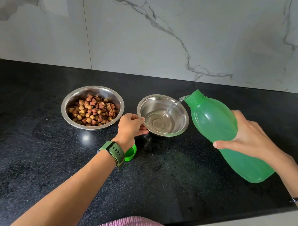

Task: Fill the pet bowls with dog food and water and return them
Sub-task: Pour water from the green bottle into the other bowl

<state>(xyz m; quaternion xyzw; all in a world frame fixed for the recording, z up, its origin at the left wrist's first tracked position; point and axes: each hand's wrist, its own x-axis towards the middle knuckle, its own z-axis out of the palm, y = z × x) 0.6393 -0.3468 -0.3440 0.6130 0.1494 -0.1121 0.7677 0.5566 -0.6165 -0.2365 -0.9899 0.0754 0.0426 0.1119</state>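
Two steel bowls stand side by side on the black counter. The left bowl (67, 109) holds brown dog food kibble (92, 110). The right bowl (182, 114) has a shallow pool of water in it. My left hand (131, 126) grips that bowl's near-left rim. My right hand (247, 137) holds a green plastic bottle (213, 125) tilted to the left, its open mouth over the bowl's right rim. A thin stream of water (174, 104) runs from the mouth into the bowl.
The bottle's green cap (131, 153) lies on the black granite counter (32, 156) just behind my left wrist, which wears a green watch. A marble wall rises at the back. The counter's front edge runs at the lower right above a pale floor.
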